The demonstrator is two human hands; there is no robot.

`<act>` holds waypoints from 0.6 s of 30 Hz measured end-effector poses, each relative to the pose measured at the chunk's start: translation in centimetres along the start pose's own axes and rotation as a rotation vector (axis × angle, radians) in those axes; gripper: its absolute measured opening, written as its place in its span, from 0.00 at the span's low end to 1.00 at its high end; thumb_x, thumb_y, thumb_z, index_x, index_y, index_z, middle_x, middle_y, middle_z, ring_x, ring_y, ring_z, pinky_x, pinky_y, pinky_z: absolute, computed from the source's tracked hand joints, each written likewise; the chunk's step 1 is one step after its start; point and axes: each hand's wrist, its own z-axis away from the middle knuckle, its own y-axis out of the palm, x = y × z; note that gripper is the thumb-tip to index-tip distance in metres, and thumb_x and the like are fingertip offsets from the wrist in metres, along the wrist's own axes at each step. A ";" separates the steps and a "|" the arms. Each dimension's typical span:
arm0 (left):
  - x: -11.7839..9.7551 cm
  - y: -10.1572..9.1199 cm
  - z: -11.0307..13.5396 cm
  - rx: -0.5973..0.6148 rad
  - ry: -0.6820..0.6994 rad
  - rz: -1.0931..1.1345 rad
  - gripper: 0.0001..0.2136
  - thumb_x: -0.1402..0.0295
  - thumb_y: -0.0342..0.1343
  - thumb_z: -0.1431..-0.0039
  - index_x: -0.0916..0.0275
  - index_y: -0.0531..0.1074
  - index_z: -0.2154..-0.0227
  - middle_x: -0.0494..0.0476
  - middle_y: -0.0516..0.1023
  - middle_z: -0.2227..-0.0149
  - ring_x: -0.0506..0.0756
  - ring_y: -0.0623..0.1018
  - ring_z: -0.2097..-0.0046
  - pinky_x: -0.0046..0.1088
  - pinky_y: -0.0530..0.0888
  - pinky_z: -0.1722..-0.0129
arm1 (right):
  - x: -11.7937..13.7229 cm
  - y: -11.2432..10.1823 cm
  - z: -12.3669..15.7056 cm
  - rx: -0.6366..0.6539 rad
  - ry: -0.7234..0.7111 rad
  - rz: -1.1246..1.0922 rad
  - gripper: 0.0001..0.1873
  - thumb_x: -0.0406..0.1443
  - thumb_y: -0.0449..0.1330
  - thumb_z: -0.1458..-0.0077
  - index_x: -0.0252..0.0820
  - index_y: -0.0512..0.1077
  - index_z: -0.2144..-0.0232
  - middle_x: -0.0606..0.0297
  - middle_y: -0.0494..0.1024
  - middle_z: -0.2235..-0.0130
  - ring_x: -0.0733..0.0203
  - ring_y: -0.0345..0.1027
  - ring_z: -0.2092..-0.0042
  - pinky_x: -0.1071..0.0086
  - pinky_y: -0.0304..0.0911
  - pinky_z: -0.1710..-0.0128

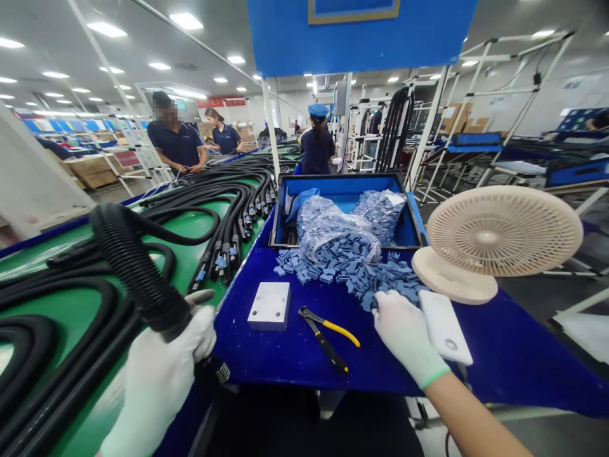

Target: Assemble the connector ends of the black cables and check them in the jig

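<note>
Hose of black corrugated plastic clenched in the gloved left hand — gloved right hand touching loose blue clips, yellow-handled pliers just left of it, its grip unclear.

The left hand grips a corrugated black hose; the right hand touches loose blue plastic parts.

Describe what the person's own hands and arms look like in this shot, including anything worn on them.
The left hand and right hand both wear thin white gloves. The right glove's cuff ends in a green band, and the right forearm beyond it is bare, with no sleeve in view. The left cuff runs off the bottom of the picture, so its end is hidden.
</note>
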 end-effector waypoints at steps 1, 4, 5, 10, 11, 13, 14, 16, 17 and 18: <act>0.1 0.4 -0.8 0.041 0.027 -0.009 0.15 0.60 0.64 0.40 0.61 0.73 0.53 0.43 0.61 0.82 0.50 0.62 0.79 0.26 0.63 0.78 | 0.0 0.1 -0.1 0.004 0.004 -0.004 0.05 0.34 0.56 0.38 0.41 0.72 0.62 0.54 0.77 0.61 0.48 0.76 0.62 0.63 0.63 0.66; 0.2 1.9 -3.6 0.131 0.098 0.001 0.14 0.60 0.63 0.39 0.61 0.74 0.54 0.44 0.64 0.81 0.50 0.64 0.78 0.27 0.66 0.76 | 0.1 -0.1 -0.3 0.024 0.009 -0.009 0.06 0.35 0.57 0.38 0.39 0.72 0.61 0.53 0.79 0.64 0.49 0.78 0.65 0.64 0.62 0.67; 0.3 2.4 -4.6 0.143 0.126 0.001 0.14 0.61 0.63 0.39 0.62 0.74 0.54 0.45 0.66 0.81 0.50 0.66 0.77 0.27 0.67 0.75 | 0.1 -0.1 -0.5 0.033 0.002 -0.010 0.06 0.35 0.57 0.39 0.38 0.72 0.61 0.53 0.80 0.65 0.49 0.78 0.65 0.64 0.62 0.66; 0.6 4.1 -8.5 0.205 0.224 0.155 0.11 0.65 0.63 0.41 0.64 0.74 0.58 0.44 0.65 0.81 0.48 0.64 0.80 0.25 0.65 0.78 | -0.3 -0.5 -1.0 0.076 -0.073 -0.032 0.08 0.28 0.55 0.42 0.37 0.74 0.62 0.52 0.80 0.64 0.51 0.78 0.62 0.65 0.62 0.63; 0.8 4.4 -9.0 0.216 0.223 0.183 0.11 0.66 0.64 0.42 0.64 0.74 0.58 0.44 0.64 0.81 0.47 0.63 0.81 0.25 0.64 0.79 | -0.4 -0.6 -0.9 0.081 -0.097 -0.039 0.09 0.28 0.55 0.42 0.37 0.74 0.62 0.51 0.80 0.62 0.52 0.78 0.61 0.65 0.62 0.62; 1.4 4.7 -9.6 0.223 0.212 0.191 0.12 0.65 0.65 0.44 0.64 0.74 0.60 0.44 0.64 0.82 0.46 0.62 0.81 0.24 0.62 0.80 | -0.5 -1.0 -0.7 0.079 -0.156 -0.066 0.09 0.31 0.56 0.41 0.39 0.75 0.59 0.51 0.80 0.57 0.51 0.77 0.56 0.65 0.62 0.60; 1.7 4.9 -9.8 0.221 0.208 0.183 0.12 0.65 0.65 0.44 0.64 0.74 0.60 0.44 0.64 0.82 0.46 0.62 0.82 0.24 0.62 0.80 | -0.5 -1.3 -0.6 0.076 -0.173 -0.089 0.10 0.32 0.57 0.40 0.40 0.75 0.58 0.51 0.79 0.55 0.50 0.77 0.55 0.65 0.62 0.60; 2.4 5.2 -9.9 0.223 0.200 0.179 0.12 0.65 0.65 0.45 0.65 0.74 0.60 0.43 0.64 0.82 0.46 0.62 0.82 0.24 0.62 0.80 | -0.4 -1.8 -0.4 0.086 -0.156 -0.148 0.12 0.36 0.58 0.39 0.41 0.74 0.54 0.52 0.80 0.56 0.49 0.78 0.57 0.64 0.63 0.61; 2.7 5.3 -9.9 0.226 0.197 0.181 0.12 0.65 0.65 0.45 0.64 0.74 0.60 0.43 0.63 0.82 0.46 0.62 0.82 0.24 0.62 0.80 | -0.4 -2.0 -0.3 0.099 -0.134 -0.186 0.13 0.37 0.57 0.39 0.41 0.74 0.53 0.54 0.81 0.59 0.49 0.78 0.59 0.63 0.64 0.62; 2.9 5.4 -9.9 0.229 0.194 0.185 0.12 0.64 0.64 0.44 0.64 0.74 0.60 0.43 0.63 0.82 0.46 0.61 0.82 0.24 0.62 0.80 | -0.2 -2.1 -0.2 0.111 -0.113 -0.230 0.14 0.39 0.57 0.38 0.42 0.73 0.52 0.55 0.82 0.60 0.48 0.79 0.60 0.62 0.65 0.62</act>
